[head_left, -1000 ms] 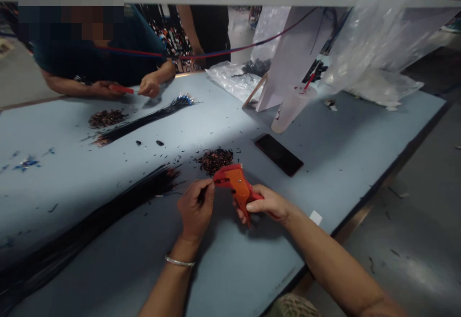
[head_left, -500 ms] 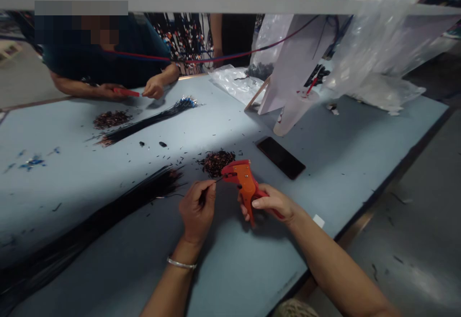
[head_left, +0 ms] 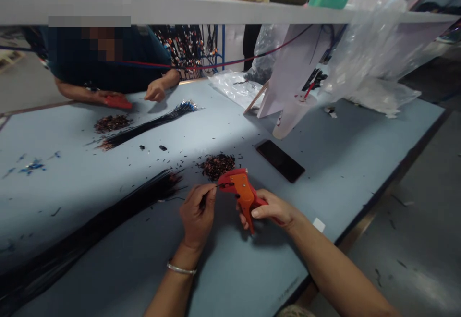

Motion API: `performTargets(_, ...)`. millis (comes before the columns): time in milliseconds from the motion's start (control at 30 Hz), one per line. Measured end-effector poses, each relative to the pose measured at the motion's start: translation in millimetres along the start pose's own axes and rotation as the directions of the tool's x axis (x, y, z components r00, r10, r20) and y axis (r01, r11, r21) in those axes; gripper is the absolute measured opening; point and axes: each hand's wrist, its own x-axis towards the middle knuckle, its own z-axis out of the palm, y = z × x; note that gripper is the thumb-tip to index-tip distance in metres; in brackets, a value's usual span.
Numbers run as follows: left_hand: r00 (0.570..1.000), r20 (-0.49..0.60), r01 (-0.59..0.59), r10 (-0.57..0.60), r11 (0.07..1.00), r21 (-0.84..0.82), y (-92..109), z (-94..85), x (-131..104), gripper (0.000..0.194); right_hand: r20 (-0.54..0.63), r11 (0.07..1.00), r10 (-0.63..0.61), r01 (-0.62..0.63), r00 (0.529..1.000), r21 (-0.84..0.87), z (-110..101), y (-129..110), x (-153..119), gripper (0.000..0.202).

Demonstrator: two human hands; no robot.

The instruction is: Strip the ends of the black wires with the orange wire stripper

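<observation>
My left hand [head_left: 197,211] pinches a thin black wire [head_left: 217,186], its tip at the jaws of an orange and red wire stripper [head_left: 242,188]. My right hand [head_left: 270,209] is wrapped round the handles of that tool. Just behind the jaws lies a heap of black and copper-coloured wire scraps [head_left: 217,165]. A long bundle of black wires [head_left: 104,223] stretches across the table to the left of my left hand, its copper-coloured ends toward the scraps.
A phone [head_left: 280,160] and a plastic cup with a red straw [head_left: 293,115] stand beyond my right hand. Across the table [head_left: 360,163] a co-worker's hand [head_left: 156,90] is near a second wire bundle [head_left: 151,125]. A shelf [head_left: 201,12] crosses overhead.
The wire stripper's head and the wire have come closer to my left hand. The co-worker's red tool has shifted left and tilted, away from their other hand.
</observation>
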Motion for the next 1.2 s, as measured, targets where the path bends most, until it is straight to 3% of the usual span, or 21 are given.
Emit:
performTargets(333,0.999,0.047,0.011,-0.01,1.0,-0.007,2.1,-1.3,0.5,0.01,0.016,1.0,0.005,-0.005,1.0,0.017,0.3,2.7,0.4,0.041)
performTargets(633,1.0,-0.005,-0.014,0.014,1.0,-0.003,3.2,0.9,-0.4,0.008,0.01,0.999,-0.018,0.018,1.0,0.033,0.1,4.8,1.6,0.043)
performTargets(1200,0.998,0.02,0.057,-0.056,0.998,-0.028,3.6,0.1,0.0,0.013,-0.001,0.999,0.01,-0.01,1.0,0.031,0.0,5.0,1.4,0.041)
